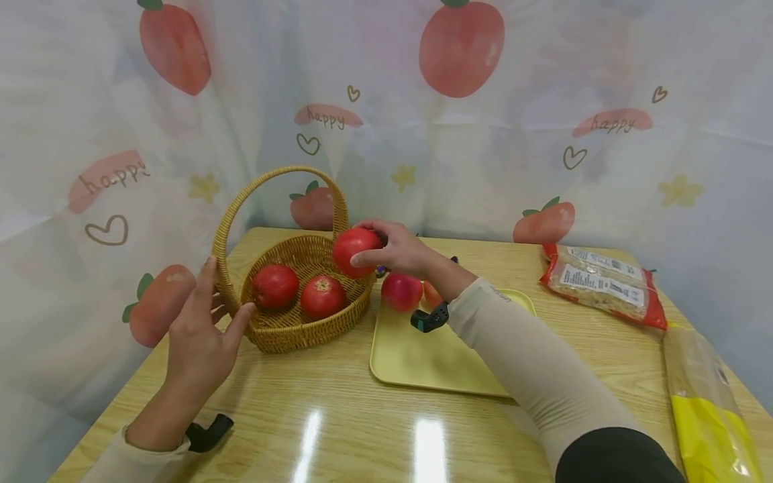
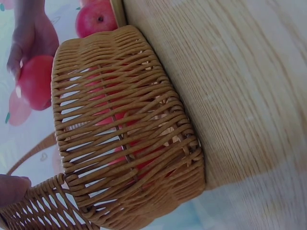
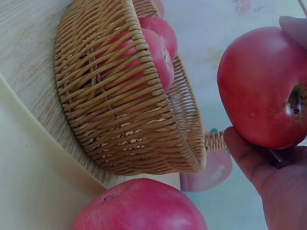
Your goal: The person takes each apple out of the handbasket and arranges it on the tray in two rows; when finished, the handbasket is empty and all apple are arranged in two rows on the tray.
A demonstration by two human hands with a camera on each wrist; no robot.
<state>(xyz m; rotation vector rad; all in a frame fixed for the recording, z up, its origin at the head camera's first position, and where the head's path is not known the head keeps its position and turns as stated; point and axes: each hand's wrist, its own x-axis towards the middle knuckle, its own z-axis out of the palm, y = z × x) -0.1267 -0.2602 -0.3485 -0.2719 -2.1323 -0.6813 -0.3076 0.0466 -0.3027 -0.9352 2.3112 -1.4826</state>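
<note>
Right hand [image 1: 401,251] grasping a red apple [image 1: 355,249] over the right rim of a wicker basket [image 1: 284,329] near the tabletop's far left corner — two apples already inside. Left hand [image 1: 199,335], fingers relaxed, steadying the basket's left side — apparently against tipping.

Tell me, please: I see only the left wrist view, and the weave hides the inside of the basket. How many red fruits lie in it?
Observer: Two red fruits lie in the basket, side by side.
Operator: And the red one at my left edge?
Observer: The right hand grips that third fruit in the air by the basket's rim, near the handle.
Operator: The one at my top edge, where does it rest?
Observer: That fourth fruit rests on a yellow tray, to the right of the basket.
</note>
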